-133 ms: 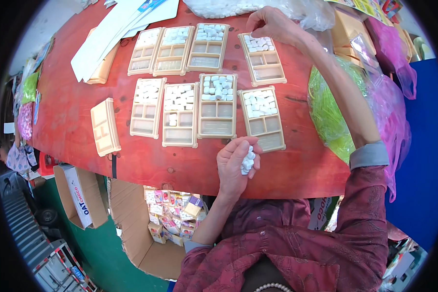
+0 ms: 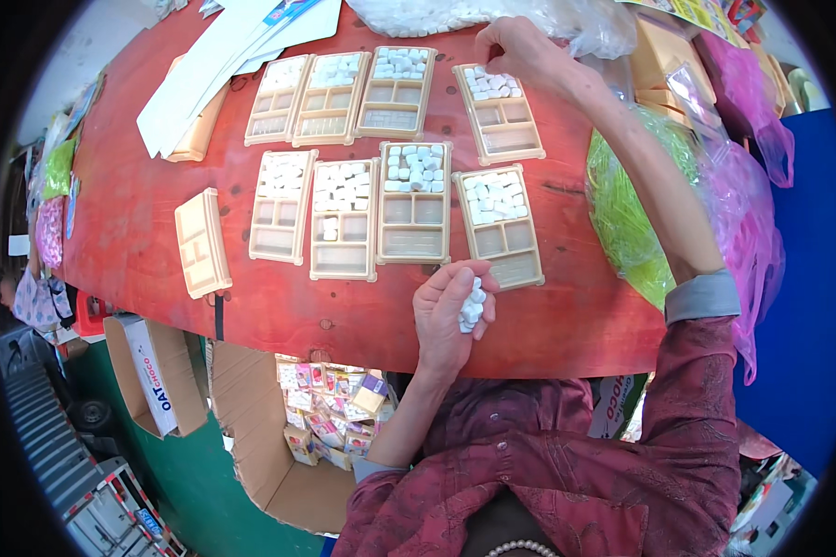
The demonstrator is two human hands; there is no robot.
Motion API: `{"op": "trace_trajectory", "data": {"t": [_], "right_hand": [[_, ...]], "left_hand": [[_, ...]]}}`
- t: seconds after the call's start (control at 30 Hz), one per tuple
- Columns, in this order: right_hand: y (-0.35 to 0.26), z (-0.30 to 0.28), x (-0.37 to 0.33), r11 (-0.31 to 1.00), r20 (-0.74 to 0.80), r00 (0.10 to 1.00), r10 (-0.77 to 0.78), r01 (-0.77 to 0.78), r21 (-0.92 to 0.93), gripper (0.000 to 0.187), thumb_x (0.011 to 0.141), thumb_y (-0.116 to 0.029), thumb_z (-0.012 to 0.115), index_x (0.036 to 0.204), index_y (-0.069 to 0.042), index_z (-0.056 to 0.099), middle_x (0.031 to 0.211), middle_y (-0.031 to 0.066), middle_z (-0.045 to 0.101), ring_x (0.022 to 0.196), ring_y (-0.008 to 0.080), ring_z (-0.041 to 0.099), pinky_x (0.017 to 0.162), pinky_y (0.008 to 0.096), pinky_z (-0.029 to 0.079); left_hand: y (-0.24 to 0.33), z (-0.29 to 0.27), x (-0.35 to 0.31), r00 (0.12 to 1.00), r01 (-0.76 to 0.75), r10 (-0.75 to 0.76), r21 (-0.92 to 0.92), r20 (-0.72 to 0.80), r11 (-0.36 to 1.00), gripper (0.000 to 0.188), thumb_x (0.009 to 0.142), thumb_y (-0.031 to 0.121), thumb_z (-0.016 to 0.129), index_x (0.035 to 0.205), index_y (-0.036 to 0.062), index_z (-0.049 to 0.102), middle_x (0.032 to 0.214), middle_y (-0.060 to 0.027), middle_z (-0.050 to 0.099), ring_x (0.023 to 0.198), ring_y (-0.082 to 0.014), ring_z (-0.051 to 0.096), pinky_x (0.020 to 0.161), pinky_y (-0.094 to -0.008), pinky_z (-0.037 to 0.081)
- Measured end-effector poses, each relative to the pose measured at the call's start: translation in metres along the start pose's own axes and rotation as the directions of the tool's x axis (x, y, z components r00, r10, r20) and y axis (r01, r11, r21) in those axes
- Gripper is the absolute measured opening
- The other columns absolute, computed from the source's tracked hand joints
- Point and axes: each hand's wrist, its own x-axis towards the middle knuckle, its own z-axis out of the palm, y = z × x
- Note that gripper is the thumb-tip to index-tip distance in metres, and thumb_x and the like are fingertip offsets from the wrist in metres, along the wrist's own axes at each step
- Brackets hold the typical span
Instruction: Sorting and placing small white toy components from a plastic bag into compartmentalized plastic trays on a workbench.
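My left hand is closed round several small white cubes, just off the near corner of a beige compartment tray. Over the far end of another beige tray, my right hand is bent down with its fingertips pinched together; whether a cube is between them is hidden. White cubes lie in that tray's large compartment, and its smaller ones are bare. Further trays stand in two rows to the left, their large compartments holding white cubes. One of them, a near-row tray, also has cubes in a small compartment.
An empty beige tray lies tilted at the left of the red table. White sheets rest at the far left. A clear bag lies at the back, a bag of green strands at the right. Below stands an open carton.
My right hand has shifted very slightly to the right and nearer over the far tray. My left hand stays in place with the white cubes.
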Motion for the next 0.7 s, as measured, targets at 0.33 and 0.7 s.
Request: {"op": "trace_trajectory", "data": {"t": [0.33, 0.7], "right_hand": [[-0.032, 0.01, 0.02, 0.967, -0.226, 0.973, -0.056, 0.11, 0.232, 0.014, 0.065, -0.004, 0.069, 0.079, 0.001, 0.069, 0.072, 0.0143, 0.068, 0.066, 0.0206, 0.065, 0.06, 0.0326, 0.05], [-0.024, 0.061, 0.064, 0.942, -0.255, 0.913, -0.32, 0.278, -0.187, 0.005, 0.065, -0.003, 0.063, 0.068, 0.001, 0.066, 0.068, 0.0238, 0.061, 0.065, 0.0368, 0.062, 0.06, 0.0418, 0.049]], "left_hand": [[0.0, -0.001, -0.001, 1.0, -0.003, 0.003, 0.015, -0.009, 1.0, 0.025, 0.097, 0.019, 0.051, 0.103, -0.0019, 0.062, 0.083, -0.0133, 0.063, 0.055, -0.0137, 0.058, 0.036, -0.0183, 0.037], [0.002, 0.0, -0.002, 0.999, 0.024, -0.024, -0.014, -0.02, 1.0, 0.022, 0.096, 0.017, 0.052, 0.102, -0.0017, 0.063, 0.082, -0.0112, 0.063, 0.056, -0.0121, 0.058, 0.037, -0.0191, 0.037]]}}
